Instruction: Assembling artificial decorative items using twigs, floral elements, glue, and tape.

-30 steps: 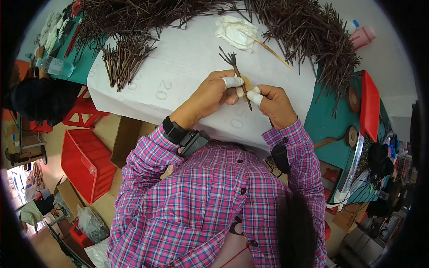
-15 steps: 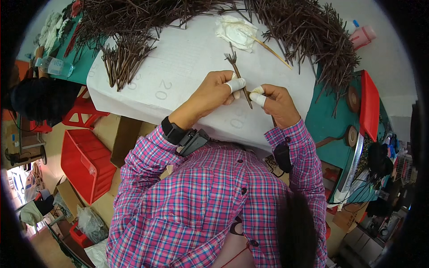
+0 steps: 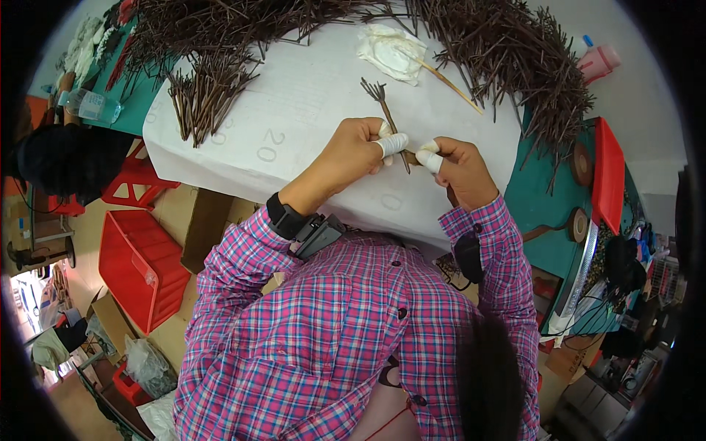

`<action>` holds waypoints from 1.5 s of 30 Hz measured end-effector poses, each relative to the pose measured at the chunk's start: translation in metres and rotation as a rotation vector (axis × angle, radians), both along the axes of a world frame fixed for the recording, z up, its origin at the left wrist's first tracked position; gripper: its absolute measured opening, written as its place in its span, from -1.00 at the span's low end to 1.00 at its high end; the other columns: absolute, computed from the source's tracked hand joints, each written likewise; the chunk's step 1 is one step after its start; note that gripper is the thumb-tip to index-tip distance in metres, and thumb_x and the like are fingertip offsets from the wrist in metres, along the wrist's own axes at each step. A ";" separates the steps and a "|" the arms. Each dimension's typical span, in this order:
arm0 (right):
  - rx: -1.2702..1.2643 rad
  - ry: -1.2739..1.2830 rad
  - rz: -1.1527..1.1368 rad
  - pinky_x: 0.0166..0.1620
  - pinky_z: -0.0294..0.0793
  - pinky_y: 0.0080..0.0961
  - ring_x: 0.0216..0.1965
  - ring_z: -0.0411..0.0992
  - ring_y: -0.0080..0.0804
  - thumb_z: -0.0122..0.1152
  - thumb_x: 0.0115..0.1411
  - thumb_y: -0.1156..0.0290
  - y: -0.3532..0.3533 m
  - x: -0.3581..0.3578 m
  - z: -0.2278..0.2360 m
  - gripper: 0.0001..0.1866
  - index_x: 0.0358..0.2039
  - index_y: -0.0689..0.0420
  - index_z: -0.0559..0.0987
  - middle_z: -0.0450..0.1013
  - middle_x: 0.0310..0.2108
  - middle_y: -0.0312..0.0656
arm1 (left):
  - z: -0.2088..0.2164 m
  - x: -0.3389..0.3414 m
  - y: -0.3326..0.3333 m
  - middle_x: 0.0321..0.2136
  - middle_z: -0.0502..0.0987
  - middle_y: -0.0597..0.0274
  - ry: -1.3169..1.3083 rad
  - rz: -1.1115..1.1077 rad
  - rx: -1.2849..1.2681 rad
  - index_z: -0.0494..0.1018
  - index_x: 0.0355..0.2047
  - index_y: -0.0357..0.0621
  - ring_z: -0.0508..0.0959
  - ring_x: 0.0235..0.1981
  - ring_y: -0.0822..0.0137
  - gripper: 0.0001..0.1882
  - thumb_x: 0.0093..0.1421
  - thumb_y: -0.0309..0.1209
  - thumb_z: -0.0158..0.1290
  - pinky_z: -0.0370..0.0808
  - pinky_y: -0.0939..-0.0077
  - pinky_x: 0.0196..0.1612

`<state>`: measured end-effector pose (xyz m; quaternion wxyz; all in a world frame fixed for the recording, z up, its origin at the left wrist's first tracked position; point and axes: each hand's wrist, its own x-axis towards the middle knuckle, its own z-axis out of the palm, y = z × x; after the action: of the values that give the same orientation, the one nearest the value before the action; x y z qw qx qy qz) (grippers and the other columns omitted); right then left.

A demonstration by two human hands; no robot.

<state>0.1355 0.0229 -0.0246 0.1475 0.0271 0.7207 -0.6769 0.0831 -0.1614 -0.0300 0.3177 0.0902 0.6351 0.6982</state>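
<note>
Pinched between the taped fingers of my left hand (image 3: 360, 151) is a thin brown artificial twig (image 3: 387, 112). Its forked tip points up and away, and its lower end shows below the fingers. Close on the right, my right hand (image 3: 465, 170) is closed on a strip of brown tape (image 3: 411, 157) that reaches across to the twig's stem. More of the strip hangs below the right palm. White wrapping covers the thumb and a finger on both hands. A small bundle of finished-looking brown twigs (image 3: 206, 103) lies to the left on the white table cover (image 3: 309, 132).
Large heaps of brown twigs (image 3: 507, 59) line the far and right edges. A white pad (image 3: 390, 53) carries a thin wooden stick (image 3: 460, 93). Brown tape rolls (image 3: 577, 223) and a red tray (image 3: 607, 176) sit right. A red crate (image 3: 143, 272) stands lower left; a bottle (image 3: 92, 106) stands far left.
The twig has turned in my left fingers, its forked tip swinging slightly left. My right hand has shifted a little right, and more brown strip shows between the hands.
</note>
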 end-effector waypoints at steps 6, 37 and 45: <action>-0.021 -0.096 0.014 -0.62 0.01 -0.82 -0.67 0.05 -0.80 0.13 0.03 0.44 0.002 -0.001 0.001 -0.90 -0.47 0.21 0.48 0.28 -0.63 -0.46 | 0.004 -0.001 -0.001 -0.72 0.34 0.33 -0.086 -0.011 0.061 0.38 -0.62 -0.24 0.22 -0.76 0.60 -0.81 0.07 -0.40 0.01 0.12 0.73 -0.71; 0.369 -0.166 -0.038 -0.49 0.22 -0.79 -0.55 0.25 -0.72 0.03 0.06 0.47 0.142 0.074 0.019 -0.81 -0.31 0.27 0.45 0.36 -0.58 -0.36 | 0.011 -0.017 -0.027 -0.76 0.29 0.45 -0.002 0.075 0.019 0.34 -0.69 -0.07 0.16 -0.78 0.67 -0.80 0.03 -0.41 0.05 0.02 0.78 -0.73; 1.815 0.683 -0.373 -0.28 0.36 -0.53 -0.32 0.36 -0.39 0.00 0.05 0.49 0.197 0.093 0.050 -0.75 -0.22 0.21 0.44 0.38 -0.32 -0.15 | 0.009 -0.008 0.000 -0.77 0.29 0.46 -0.056 0.070 0.033 0.35 -0.69 -0.07 0.14 -0.80 0.67 -0.81 0.02 -0.41 0.06 0.00 0.78 -0.74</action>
<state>0.2283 0.2197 0.0251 -0.2540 0.0463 0.9545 0.1489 0.0754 -0.1611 -0.0212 0.3089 0.0535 0.6172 0.7216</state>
